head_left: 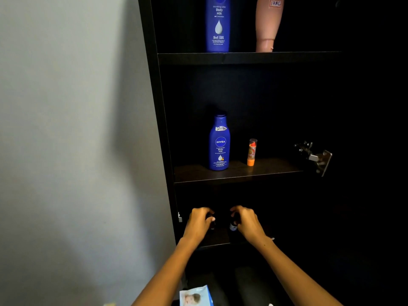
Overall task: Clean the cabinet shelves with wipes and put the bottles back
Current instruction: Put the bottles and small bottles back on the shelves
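Note:
Both my hands reach into the lowest visible shelf (217, 240) of a dark cabinet. My left hand (198, 221) is closed around a small dark bottle (212, 224), mostly hidden by my fingers. My right hand (247, 221) grips another small dark bottle (233, 226) with a pale label. On the middle shelf (238, 173) stand a blue lotion bottle (219, 142) and a small orange tube (252, 152). The top shelf (249, 57) holds a taller blue lotion bottle (218, 24) and a pink bottle (268, 23).
A pack of wipes (195, 297) lies at the bottom edge of the view, below my arms. A metal door hinge (316, 156) juts out at the cabinet's right side. A grey wall (77, 129) fills the left.

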